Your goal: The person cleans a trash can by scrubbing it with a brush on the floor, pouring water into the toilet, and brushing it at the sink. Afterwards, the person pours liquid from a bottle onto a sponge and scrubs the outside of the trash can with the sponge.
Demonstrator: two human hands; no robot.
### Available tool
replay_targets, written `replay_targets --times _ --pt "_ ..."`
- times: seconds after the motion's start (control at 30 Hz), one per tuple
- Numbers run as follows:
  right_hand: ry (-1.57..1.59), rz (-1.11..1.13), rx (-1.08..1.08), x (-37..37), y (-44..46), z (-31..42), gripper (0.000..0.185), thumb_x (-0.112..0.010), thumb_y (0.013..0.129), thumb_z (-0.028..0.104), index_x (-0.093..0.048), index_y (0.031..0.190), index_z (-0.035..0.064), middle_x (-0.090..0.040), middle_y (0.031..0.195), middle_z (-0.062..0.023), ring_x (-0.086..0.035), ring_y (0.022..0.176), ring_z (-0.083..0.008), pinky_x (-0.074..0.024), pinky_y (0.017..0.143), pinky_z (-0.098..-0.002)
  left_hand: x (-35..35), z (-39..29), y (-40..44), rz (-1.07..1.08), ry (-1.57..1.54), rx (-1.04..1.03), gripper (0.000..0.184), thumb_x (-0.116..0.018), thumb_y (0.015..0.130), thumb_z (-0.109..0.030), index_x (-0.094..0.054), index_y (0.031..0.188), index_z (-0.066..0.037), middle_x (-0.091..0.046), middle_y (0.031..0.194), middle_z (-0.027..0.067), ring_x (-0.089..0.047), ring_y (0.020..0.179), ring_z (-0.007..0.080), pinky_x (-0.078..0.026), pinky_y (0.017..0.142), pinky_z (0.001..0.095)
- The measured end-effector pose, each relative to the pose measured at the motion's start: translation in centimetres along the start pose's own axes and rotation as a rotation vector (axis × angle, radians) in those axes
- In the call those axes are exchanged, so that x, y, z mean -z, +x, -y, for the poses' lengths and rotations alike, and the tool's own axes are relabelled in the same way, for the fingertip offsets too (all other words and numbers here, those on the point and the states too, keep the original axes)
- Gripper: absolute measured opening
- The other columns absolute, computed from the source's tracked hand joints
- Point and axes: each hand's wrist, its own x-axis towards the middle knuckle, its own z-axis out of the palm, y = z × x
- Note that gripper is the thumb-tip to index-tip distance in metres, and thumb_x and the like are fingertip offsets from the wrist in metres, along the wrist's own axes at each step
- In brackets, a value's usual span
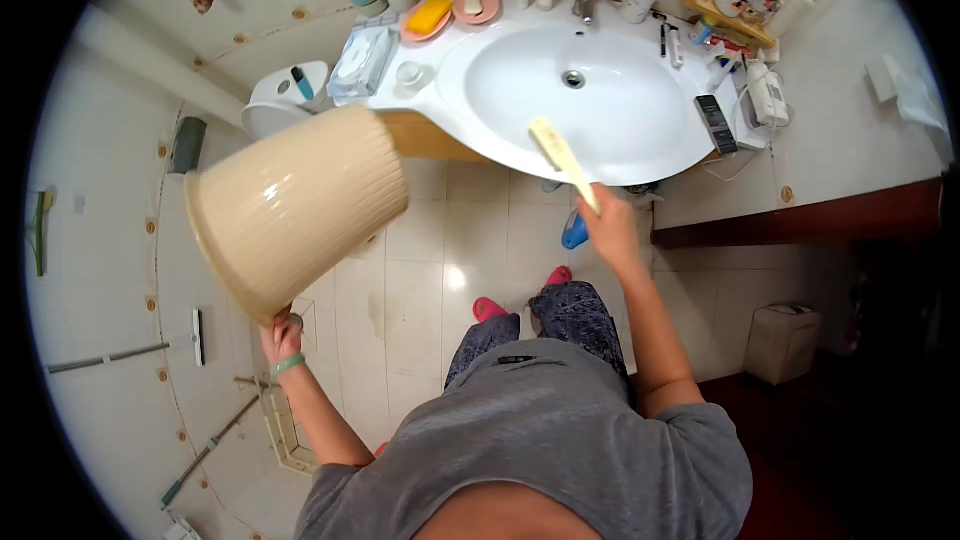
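Observation:
My left hand (282, 334), with a green bangle on the wrist, grips the rim of a beige ribbed waste bin (300, 202). The bin is held in the air, tipped on its side, its wide rim toward the lower left and its narrow base toward the counter. Its inside is turned away from me. Closed round the handle of a pale yellow brush (563, 162) is my right hand (608, 224). The brush head reaches over the front edge of the white washbasin (490, 135); its bristles are hidden.
Around the basin stand a tap (590, 0), soap dishes (476, 4), a wipes pack (364, 62) and a black phone (716, 124). A toilet (285, 100) is behind the bin. Mop poles (210, 450) lean at the left wall. A beige case (783, 342) stands at the right.

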Motion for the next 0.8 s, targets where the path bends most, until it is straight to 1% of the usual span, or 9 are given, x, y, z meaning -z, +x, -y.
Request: replay_targets --times 0.07,0.13,0.2,0.33,0.37,0.4,0.5,0.63,0.8 --pt "-0.007 -0.076 -0.059 4.0 1.4 -0.1 0.023 -0.060 0.087 0.023 -0.059 0.098 0.0028 -0.062 0.072 -0.0209 -0.062 0.068 -0.0398 -0.0470 0.062 -0.0474 0.7 1.7 5.2 0.222 -0.124 0.181 0.034 -0.044 0.092 0.000 -0.040 0.124 0.011 -0.044 0.119 0.0359 -0.042 0.051 0.0114 -0.035 0.025 0.0145" --pt "-0.095 -0.109 0.008 6.7 3.6 -1.6 0.021 -0.059 0.087 0.022 -0.058 0.095 0.0024 -0.062 0.072 -0.0206 -0.061 0.068 -0.0395 -0.0470 0.062 -0.0477 -4.9 7.6 5.9 0.120 -0.083 0.150 0.036 -0.043 0.093 -0.001 -0.038 0.127 0.010 -0.040 0.125 0.0403 -0.044 0.051 0.0114 -0.035 0.025 0.0143" --pt "-0.183 -0.139 0.069 8.8 6.0 -2.9 0.020 -0.058 0.088 0.021 -0.057 0.093 0.0019 -0.062 0.073 -0.0203 -0.061 0.068 -0.0393 -0.0470 0.062 -0.0480 -9.2 12.7 6.0 0.144 0.074 0.243 0.020 -0.048 0.091 0.000 -0.050 0.109 0.009 -0.053 0.095 0.0246 -0.043 0.053 0.0076 -0.034 0.027 0.0124" --pt "-0.337 -0.222 0.242 11.7 14.0 -6.3 0.016 -0.054 0.089 0.018 -0.053 0.087 0.0016 -0.062 0.075 -0.0185 -0.061 0.068 -0.0393 -0.0474 0.062 -0.0501 -14.4 21.8 8.8 0.162 0.310 0.378 0.020 -0.048 0.091 -0.002 -0.051 0.110 0.006 -0.055 0.107 0.0301 -0.045 0.053 0.0048 -0.035 0.029 0.0107" --pt "-0.340 -0.208 0.267 12.2 16.3 -7.2 0.017 -0.054 0.089 0.018 -0.053 0.088 0.0014 -0.062 0.074 -0.0184 -0.061 0.067 -0.0394 -0.0475 0.062 -0.0502 -14.7 23.9 9.6 0.145 0.313 0.320 0.023 -0.047 0.091 -0.001 -0.050 0.112 0.008 -0.049 0.119 0.0358 -0.049 0.051 0.0064 -0.036 0.029 0.0111" --pt "-0.346 -0.193 0.293 12.7 18.4 -7.9 0.017 -0.055 0.089 0.018 -0.053 0.089 0.0013 -0.062 0.073 -0.0183 -0.061 0.067 -0.0395 -0.0475 0.062 -0.0503 -15.1 25.5 9.9 0.147 0.312 0.305 0.023 -0.047 0.091 -0.001 -0.050 0.112 0.008 -0.049 0.119 0.0358 -0.049 0.051 0.0064 -0.036 0.029 0.0111" --pt "-0.364 -0.101 0.282 13.8 25.3 -9.4 0.019 -0.058 0.088 0.021 -0.055 0.093 0.0025 -0.065 0.075 -0.0189 -0.063 0.071 -0.0395 -0.0490 0.065 -0.0500 -17.2 30.8 10.1 -0.030 0.133 0.492 0.042 -0.037 0.095 -0.003 -0.034 0.136 0.006 -0.020 0.141 0.0412 -0.063 0.056 0.0120 -0.035 0.028 0.0122" --pt "-0.330 -0.034 0.331 13.4 33.1 -10.7 0.020 -0.060 0.086 0.020 -0.055 0.096 0.0046 -0.067 0.079 -0.0195 -0.065 0.076 -0.0396 -0.0504 0.067 -0.0498 -17.5 35.8 11.9 -0.168 0.130 0.470 0.047 -0.032 0.096 -0.001 -0.026 0.142 0.003 -0.018 0.142 0.0412 -0.065 0.058 0.0112 -0.033 0.028 0.0119" --pt "-0.301 -0.024 0.488 11.8 39.9 -10.6 0.017 -0.059 0.085 0.015 -0.056 0.098 0.0045 -0.067 0.080 -0.0188 -0.066 0.077 -0.0386 -0.0518 0.067 -0.0484 -17.6 39.2 12.5 -0.147 0.171 0.380 0.046 -0.031 0.097 0.000 -0.027 0.142 0.002 -0.017 0.142 0.0419 -0.067 0.063 0.0097 -0.032 0.028 0.0114"
